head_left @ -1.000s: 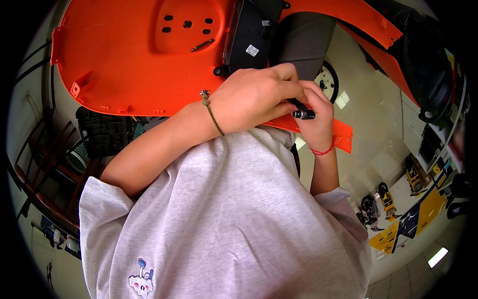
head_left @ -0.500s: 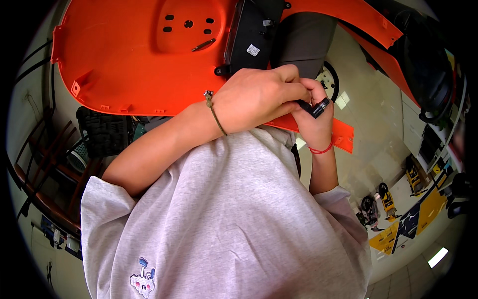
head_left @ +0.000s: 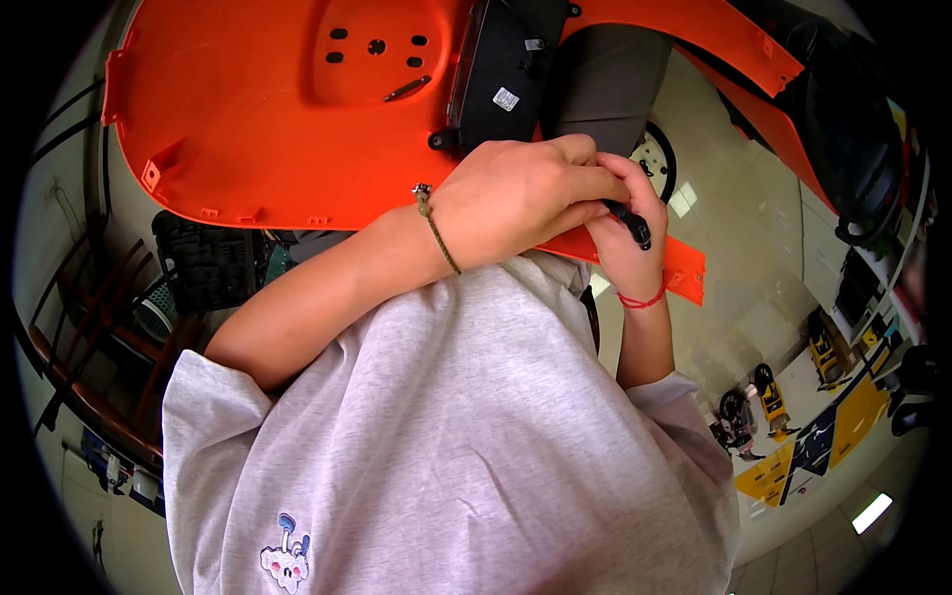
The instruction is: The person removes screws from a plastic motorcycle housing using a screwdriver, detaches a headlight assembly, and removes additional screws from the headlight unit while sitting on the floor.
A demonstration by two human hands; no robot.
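A small black elbow-shaped piece with a shiny end pokes out between my two hands, over the right palm. My left hand is closed, thumb and fingers pinching its upper end. My right hand curls its fingers round the same end from the far side, its palm turned up; their tips are partly hidden. Beyond my left hand, a black box-shaped unit with a white label lies against a large orange panel. On that panel rests a thin dark tool-like item.
A narrow orange strip sticks out beneath my right wrist. A dark grey padded surface lies beyond my hands. An open black tool case sits at left below the panel. Yellow-and-black machines stand at lower right.
The black piece has turned in my fingers, its free end swinging from pointing up-right to pointing down. Both hands have shifted only slightly. The panel and black unit stay put.
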